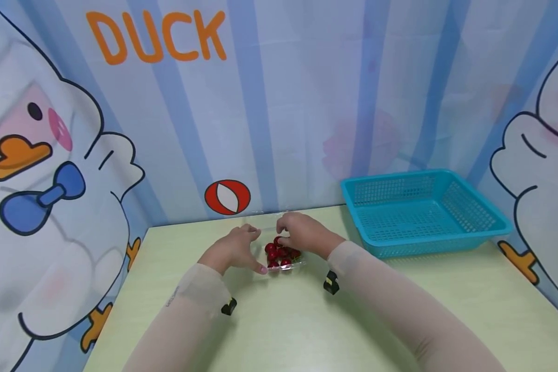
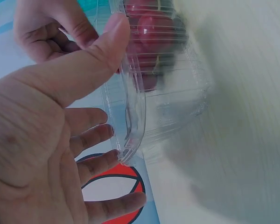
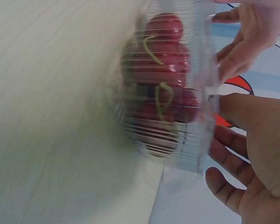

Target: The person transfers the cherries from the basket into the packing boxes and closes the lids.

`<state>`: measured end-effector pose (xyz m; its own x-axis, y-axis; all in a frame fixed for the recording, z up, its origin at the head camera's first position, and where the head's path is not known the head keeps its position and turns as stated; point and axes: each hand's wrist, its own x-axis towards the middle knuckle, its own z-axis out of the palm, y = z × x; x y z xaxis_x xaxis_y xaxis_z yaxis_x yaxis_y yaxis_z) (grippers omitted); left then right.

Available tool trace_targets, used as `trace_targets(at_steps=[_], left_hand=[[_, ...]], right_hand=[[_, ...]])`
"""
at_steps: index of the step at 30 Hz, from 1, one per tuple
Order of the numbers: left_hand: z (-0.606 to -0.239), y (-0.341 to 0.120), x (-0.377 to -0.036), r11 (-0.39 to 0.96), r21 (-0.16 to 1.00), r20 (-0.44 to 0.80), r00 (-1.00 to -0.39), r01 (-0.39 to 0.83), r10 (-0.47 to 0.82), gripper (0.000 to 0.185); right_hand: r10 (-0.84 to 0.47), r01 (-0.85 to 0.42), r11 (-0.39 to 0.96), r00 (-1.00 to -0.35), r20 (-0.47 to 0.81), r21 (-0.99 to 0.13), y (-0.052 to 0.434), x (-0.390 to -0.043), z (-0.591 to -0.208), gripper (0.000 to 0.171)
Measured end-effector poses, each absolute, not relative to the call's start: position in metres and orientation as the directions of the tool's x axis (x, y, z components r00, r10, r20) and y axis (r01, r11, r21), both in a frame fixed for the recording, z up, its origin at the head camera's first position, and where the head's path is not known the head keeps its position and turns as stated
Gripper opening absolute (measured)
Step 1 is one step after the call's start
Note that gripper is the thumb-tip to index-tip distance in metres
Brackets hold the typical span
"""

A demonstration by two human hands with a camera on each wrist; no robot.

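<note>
Several dark red cherries [image 1: 282,254] with green stems lie in a clear plastic box [image 3: 201,154] on the table. The left hand [image 1: 236,250] is at the box's left side, fingers spread. Its thumb lies along the near rim, and its other fingertips reach the side edge in the left wrist view. The right hand [image 1: 307,235] is over the box's right part, with bent fingers by the far rim and the thumb low among the cherries. Whether it pinches a cherry is hidden by the rim and the hand itself.
A turquoise plastic basket [image 1: 428,243] with mesh walls stands at the table's back right, beyond the right forearm. The pale yellow table [image 1: 279,330] ends at a printed cloth backdrop [image 1: 302,103] with ducks. Both sleeves carry a small black clip.
</note>
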<state>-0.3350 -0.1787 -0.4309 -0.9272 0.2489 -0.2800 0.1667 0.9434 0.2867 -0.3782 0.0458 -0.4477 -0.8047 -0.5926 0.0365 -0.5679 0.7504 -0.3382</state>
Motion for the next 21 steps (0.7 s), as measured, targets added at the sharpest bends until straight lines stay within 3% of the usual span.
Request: trace_targets(at_steps=[6, 21], left_hand=[[-0.433, -0.18, -0.333, 0.936, 0.298, -0.25, -0.931, 0.188, 0.266, 0.115], [-0.424, -0.19, -0.323, 0.923, 0.321, -0.158, -0.949, 0.213, 0.274, 0.113]], right_hand=[[-0.567, -0.54, 0.745, -0.822, 0.056, -0.392, 0.062, -0.37, -0.44, 0.02], [-0.5, -0.516, 0.775, -0.854, 0.145, -0.365, 0.113, -0.378, -0.405, 0.023]])
